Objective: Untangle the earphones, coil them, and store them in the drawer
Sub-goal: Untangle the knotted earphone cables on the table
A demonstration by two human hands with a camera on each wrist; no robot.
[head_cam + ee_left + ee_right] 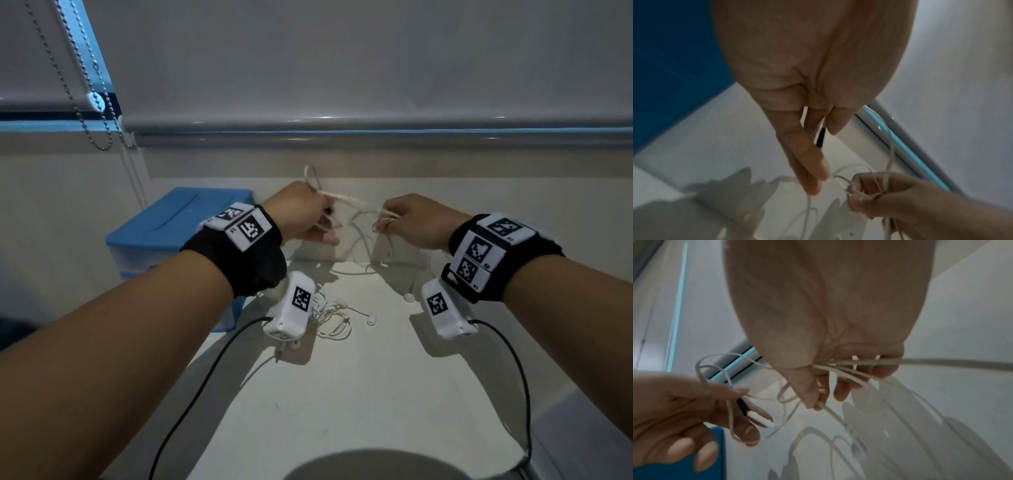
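Note:
Both hands hold a white earphone cable [346, 199] up above the white table [342, 394]. My left hand [325, 222] pinches the cable near its black-and-white plug [756, 417], with a loop sticking up behind the knuckles. My right hand [387, 219] grips several strands of the same cable [840, 369] in curled fingers. One strand runs taut between the hands and slack loops hang down to the table. In the left wrist view the plug's black sleeve [821, 137] shows between thumb and fingers. A blue-topped drawer unit [178, 233] stands at the left.
More white cable lies tangled [329, 315] on the table under my left wrist, with an earbud [371, 320] beside it and another earbud [408, 297] to the right. A wall and window sill [376, 137] close off the back. Bead chains [92, 102] hang at upper left.

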